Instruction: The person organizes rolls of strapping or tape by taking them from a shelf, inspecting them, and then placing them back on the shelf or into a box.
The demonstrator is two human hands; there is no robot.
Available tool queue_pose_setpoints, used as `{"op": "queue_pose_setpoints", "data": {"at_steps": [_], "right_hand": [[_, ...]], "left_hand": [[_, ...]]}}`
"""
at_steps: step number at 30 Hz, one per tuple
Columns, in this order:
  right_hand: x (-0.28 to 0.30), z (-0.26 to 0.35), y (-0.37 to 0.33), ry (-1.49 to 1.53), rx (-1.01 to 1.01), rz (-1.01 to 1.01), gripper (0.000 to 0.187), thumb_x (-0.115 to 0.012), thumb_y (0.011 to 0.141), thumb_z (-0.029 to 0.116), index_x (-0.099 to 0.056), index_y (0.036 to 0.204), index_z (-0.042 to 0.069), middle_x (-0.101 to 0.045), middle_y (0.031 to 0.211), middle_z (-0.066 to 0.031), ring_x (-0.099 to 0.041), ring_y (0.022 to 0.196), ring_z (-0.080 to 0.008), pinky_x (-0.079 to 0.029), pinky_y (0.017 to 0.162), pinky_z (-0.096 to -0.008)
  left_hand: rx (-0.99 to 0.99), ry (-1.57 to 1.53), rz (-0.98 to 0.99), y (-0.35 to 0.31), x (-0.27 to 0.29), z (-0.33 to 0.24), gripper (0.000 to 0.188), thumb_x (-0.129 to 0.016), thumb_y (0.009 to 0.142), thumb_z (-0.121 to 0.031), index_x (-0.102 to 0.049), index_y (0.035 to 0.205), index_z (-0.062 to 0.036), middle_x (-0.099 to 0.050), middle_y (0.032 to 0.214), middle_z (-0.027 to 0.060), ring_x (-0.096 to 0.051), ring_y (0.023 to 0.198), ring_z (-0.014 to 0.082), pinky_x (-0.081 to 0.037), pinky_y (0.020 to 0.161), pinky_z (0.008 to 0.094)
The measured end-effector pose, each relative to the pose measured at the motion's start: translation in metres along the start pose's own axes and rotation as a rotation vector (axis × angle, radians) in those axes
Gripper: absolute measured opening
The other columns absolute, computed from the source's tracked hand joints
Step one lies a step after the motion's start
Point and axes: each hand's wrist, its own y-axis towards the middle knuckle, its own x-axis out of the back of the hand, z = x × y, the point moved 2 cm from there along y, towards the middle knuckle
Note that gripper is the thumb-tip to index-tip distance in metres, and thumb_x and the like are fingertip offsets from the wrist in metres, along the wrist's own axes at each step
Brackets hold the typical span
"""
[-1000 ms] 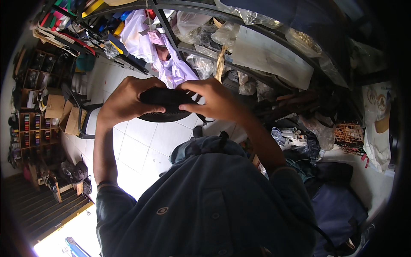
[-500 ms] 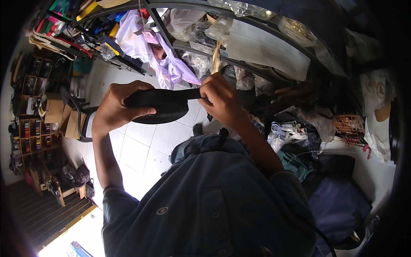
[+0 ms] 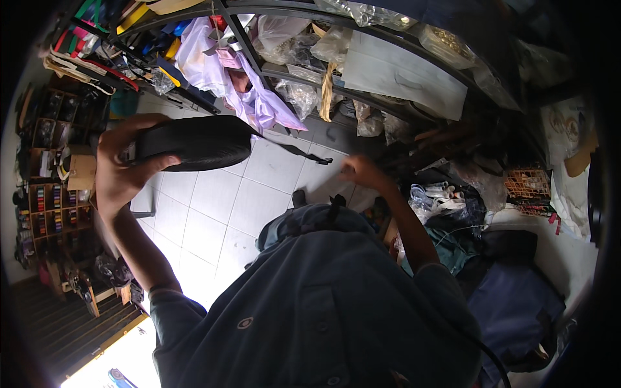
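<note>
The left hand [image 3: 123, 169] wraps its fingers over the top and its thumb under the near end of one black pouch [image 3: 194, 142], gripping it firmly and holding it up level, lengthwise, high on the left of the view above a pale tiled floor [image 3: 213, 213]. One thin black strap [image 3: 294, 150] runs from the pouch's right end, down and to the right, toward the right hand [image 3: 362, 173]. That hand is blurred; its fingers look loosely curled near the strap's far end, but whether they pinch it cannot be told. The two hands are well apart, with bare tiles showing between and below them, the largest open patch in the scene. Behind the pouch, one long dark metal shelf rail [image 3: 362, 19] curves across the top, crowded with clear plastic bags [image 3: 304, 97], a crumpled lilac sheet [image 3: 259, 103] hanging just beside the pouch's right end, and a flat white bag [image 3: 404, 74]. At the far left edge stands one wooden rack [image 3: 45, 194] of small coloured spools. To the right of the right forearm lies a heap of dark cloth, bags and cords [image 3: 466, 220], close against the arm, leaving little room on that side. The person's dark shirt [image 3: 310, 310] fills the lower middle.
</note>
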Motion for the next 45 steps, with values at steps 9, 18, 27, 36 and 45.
{"op": "queue_pose_setpoints", "data": {"at_steps": [9,18,27,36,45], "right_hand": [[0.101,0.267,0.025,0.551,0.692,-0.46,0.074,-0.088,0.06,0.029,-0.051,0.118,0.002,-0.062,0.105,-0.011,-0.06,0.1,-0.0202,-0.047,0.089,-0.0333],[0.097,0.263,0.016,0.443,0.626,-1.047,0.061,-0.09,0.059,0.02,-0.056,0.105,0.0,-0.065,0.089,-0.0078,-0.064,0.08,-0.0144,-0.052,0.072,-0.0288],[0.107,0.246,0.011,0.262,0.541,-0.776,0.05,-0.087,0.062,0.03,-0.062,0.094,0.001,-0.068,0.082,-0.0109,-0.068,0.075,-0.0177,-0.053,0.068,-0.0283],[0.112,0.246,0.008,0.058,0.553,-0.562,0.047,-0.084,0.063,0.029,-0.059,0.095,0.005,-0.066,0.084,-0.0141,-0.066,0.07,-0.0247,-0.05,0.063,-0.0316],[0.099,0.212,-0.004,0.625,0.302,-0.731,0.057,-0.085,0.063,0.026,-0.061,0.107,-0.002,-0.067,0.095,-0.0112,-0.065,0.085,-0.0183,-0.049,0.08,-0.0292]], "left_hand": [[-0.077,-0.081,0.169,0.029,-0.038,-0.025,0.045,-0.083,0.063,-0.009,-0.063,0.102,0.0006,-0.067,0.091,0.009,-0.064,0.083,0.0134,-0.049,0.076,0.0261],[0.044,-0.617,-0.247,0.008,-0.083,0.02,0.048,-0.076,0.078,-0.017,-0.051,0.113,0.003,-0.059,0.104,0.0091,-0.055,0.099,0.0158,-0.041,0.09,0.0286],[0.077,-0.617,-0.192,-0.006,-0.09,0.033,0.054,-0.078,0.076,-0.024,-0.049,0.112,0.0015,-0.055,0.1,0.0064,-0.051,0.096,0.0149,-0.039,0.085,0.0276],[-0.14,-0.037,0.232,0.039,-0.09,-0.027,0.041,-0.079,0.071,-0.01,-0.06,0.105,0.0019,-0.066,0.096,0.0126,-0.065,0.08,0.025,-0.049,0.073,0.0309],[-0.043,-0.65,-0.157,0.036,-0.098,0.03,0.047,-0.072,0.083,-0.025,-0.051,0.114,0.0025,-0.057,0.109,0.011,-0.052,0.1,0.0143,-0.041,0.088,0.0277]]}}
